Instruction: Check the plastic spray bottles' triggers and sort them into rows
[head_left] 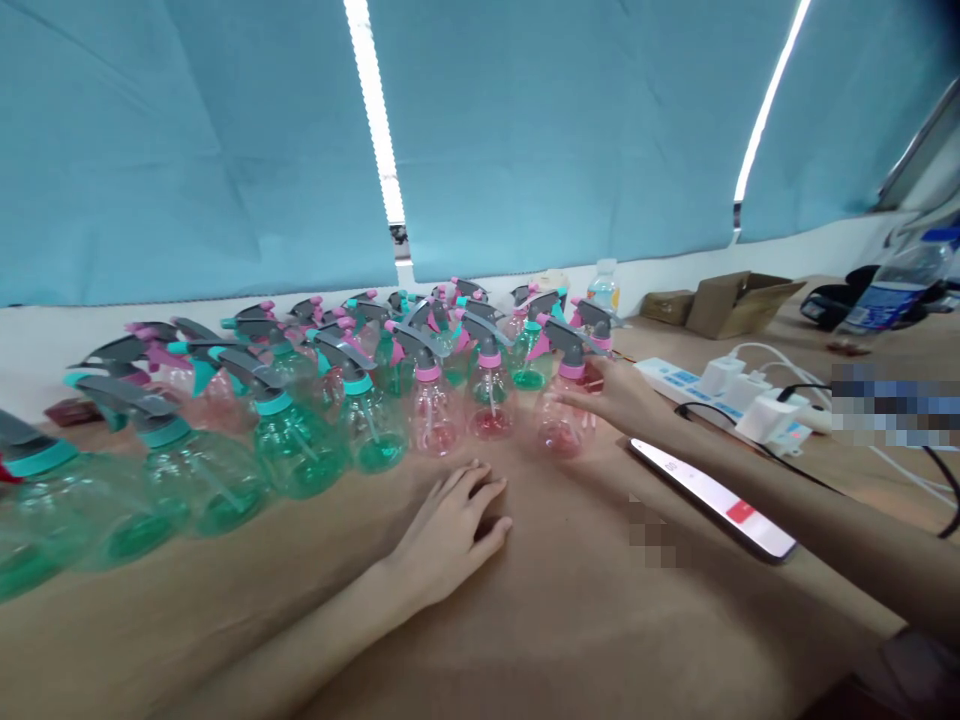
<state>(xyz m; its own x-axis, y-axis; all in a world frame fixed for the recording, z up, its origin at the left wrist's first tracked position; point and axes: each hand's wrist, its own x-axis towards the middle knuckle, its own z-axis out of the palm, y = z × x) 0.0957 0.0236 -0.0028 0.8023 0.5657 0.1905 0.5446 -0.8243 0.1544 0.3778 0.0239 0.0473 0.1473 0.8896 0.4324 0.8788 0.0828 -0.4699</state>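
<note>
My left hand point(454, 525) lies on the brown table point(555, 630) with its fingers apart and nothing in it. My right hand point(604, 395) reaches to the right end of the front row, its fingers at a pink spray bottle point(562, 430); whether they grip it is unclear. Beyond my left hand stand another pink bottle point(435, 425) and a pink bottle with red liquid point(491, 405). Green spray bottles point(300, 450) continue the row to the left, with several more pink and green ones behind. All have grey trigger heads.
A lit phone point(712, 495) lies under my right forearm. Right of it are a power strip point(667, 378) with white chargers and cables. Farther back are an open cardboard box point(739, 305), a clear bottle point(604, 285) and a large blue-capped bottle point(892, 290).
</note>
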